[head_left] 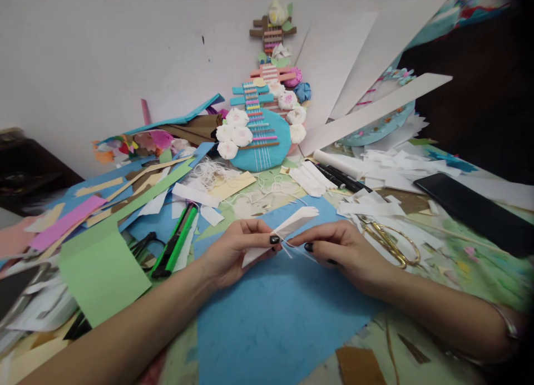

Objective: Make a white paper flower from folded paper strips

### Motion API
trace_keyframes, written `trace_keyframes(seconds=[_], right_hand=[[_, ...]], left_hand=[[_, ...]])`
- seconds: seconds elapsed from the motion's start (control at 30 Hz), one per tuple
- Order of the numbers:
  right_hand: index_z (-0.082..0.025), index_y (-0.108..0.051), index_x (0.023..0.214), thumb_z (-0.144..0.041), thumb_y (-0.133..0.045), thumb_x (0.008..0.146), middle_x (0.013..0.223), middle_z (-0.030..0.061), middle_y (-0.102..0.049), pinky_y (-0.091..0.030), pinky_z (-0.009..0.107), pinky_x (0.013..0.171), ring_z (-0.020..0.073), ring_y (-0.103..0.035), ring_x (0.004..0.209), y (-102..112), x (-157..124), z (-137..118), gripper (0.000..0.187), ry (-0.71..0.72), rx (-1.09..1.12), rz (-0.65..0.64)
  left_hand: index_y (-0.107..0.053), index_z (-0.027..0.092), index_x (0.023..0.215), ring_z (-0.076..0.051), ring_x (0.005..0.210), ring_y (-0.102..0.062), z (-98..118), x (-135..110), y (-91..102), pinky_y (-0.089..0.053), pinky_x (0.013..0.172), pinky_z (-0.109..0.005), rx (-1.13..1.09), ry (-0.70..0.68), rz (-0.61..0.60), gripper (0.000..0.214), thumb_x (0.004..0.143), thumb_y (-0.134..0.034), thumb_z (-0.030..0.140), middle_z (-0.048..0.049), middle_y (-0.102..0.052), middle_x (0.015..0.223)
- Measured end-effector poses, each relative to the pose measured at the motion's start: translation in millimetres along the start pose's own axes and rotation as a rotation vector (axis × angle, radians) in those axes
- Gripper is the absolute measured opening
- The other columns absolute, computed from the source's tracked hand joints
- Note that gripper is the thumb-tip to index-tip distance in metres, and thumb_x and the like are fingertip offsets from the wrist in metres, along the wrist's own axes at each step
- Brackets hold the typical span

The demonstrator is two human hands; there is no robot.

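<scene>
My left hand [242, 248] pinches a folded strip of white paper [297, 220] near its middle, with its rounded end pointing up and right. White string [287, 242] crosses the strip beside my left thumb. My right hand [340, 250] is closed on the string just right of the strip, thumb and forefinger together, and loose string ends show between the hands. Both hands are over a blue paper sheet [267, 318]. Several more folded white strips [312, 177] lie beyond my hands, next to a tangle of white string [211, 173].
Gold-handled scissors [390, 243] and a black phone [475, 212] lie to the right. At left are a green cutter [175, 243], green paper [102, 271] and coloured scraps. Paper guitars with white flowers [262, 137] lean on the wall behind. White paper scraps [400, 168] cover the back right.
</scene>
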State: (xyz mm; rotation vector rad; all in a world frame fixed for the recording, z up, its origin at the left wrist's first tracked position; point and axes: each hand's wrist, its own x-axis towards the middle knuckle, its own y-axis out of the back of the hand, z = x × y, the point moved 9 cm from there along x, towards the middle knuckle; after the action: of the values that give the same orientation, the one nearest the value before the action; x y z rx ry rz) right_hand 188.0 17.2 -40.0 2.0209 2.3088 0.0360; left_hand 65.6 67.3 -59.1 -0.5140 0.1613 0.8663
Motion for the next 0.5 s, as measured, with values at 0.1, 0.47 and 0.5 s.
trace_keyframes(seconds=[0.1, 0.47, 0.5], right_hand=[[-0.018, -0.074, 0.088, -0.017, -0.051, 0.068, 0.056, -0.0008, -0.057, -0.027, 0.020, 0.046, 0.0065, -0.037, 0.048, 1.5, 1.1, -1.4, 0.030, 0.008, -0.008, 0.013], [-0.015, -0.069, 0.081, -0.037, -0.065, 0.073, 0.048, -0.0074, -0.030, -0.019, 0.021, 0.044, 0.0056, -0.026, 0.046, -5.4, -2.4, -6.1, 0.024, 0.018, -0.246, 0.087], [-0.015, -0.068, 0.078, -0.036, -0.063, 0.074, 0.049, -0.0069, -0.032, -0.020, 0.021, 0.045, 0.0059, -0.027, 0.047, -5.4, -2.6, -6.5, 0.022, 0.021, -0.252, 0.094]], left_hand=[[-0.062, 0.010, 0.064, -0.010, 0.061, -0.061, -0.7, 0.3, -1.2, -0.046, 0.063, -0.020, -0.015, 0.006, -0.018, 0.018, 0.058, -0.078, 0.015, -0.0045, -0.067, 0.066], [-0.060, 0.012, 0.065, -0.010, 0.058, -0.060, -0.5, -2.9, -8.3, -0.043, 0.056, -0.019, -0.023, -0.070, 0.050, 0.020, 0.059, -0.078, 0.018, -0.0029, -0.067, 0.064], [-0.061, 0.012, 0.066, -0.010, 0.058, -0.060, -0.9, -3.1, -9.4, -0.044, 0.057, -0.020, -0.018, -0.072, 0.047, 0.020, 0.060, -0.078, 0.019, -0.0029, -0.067, 0.064]])
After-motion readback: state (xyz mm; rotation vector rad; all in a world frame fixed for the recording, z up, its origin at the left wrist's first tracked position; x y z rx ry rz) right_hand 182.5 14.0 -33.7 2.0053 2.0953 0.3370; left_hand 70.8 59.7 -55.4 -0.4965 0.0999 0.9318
